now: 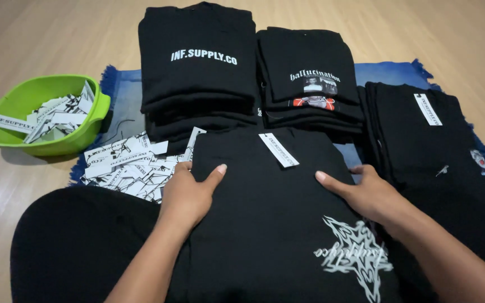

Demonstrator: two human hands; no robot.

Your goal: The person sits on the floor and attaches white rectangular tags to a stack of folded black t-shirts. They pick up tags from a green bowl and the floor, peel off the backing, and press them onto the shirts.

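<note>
A folded black T-shirt [270, 213] with a grey star print lies in front of me, a white paper hang tag [278, 149] at its collar. My left hand [189, 193] rests flat on the shirt's left edge, fingers spread. My right hand [366, 191] lies flat on its right edge, thumb pointing inward. Neither hand grips anything. My black-clad knee [79, 241] shows at lower left.
Two stacks of folded black shirts [197, 73] [310, 78] stand behind, and another pile [422, 134] lies to the right, all on a blue mat [383, 73]. Loose white tags [124, 163] are heaped at left. A green plastic bowl [29, 95] of tags sits on the wooden floor.
</note>
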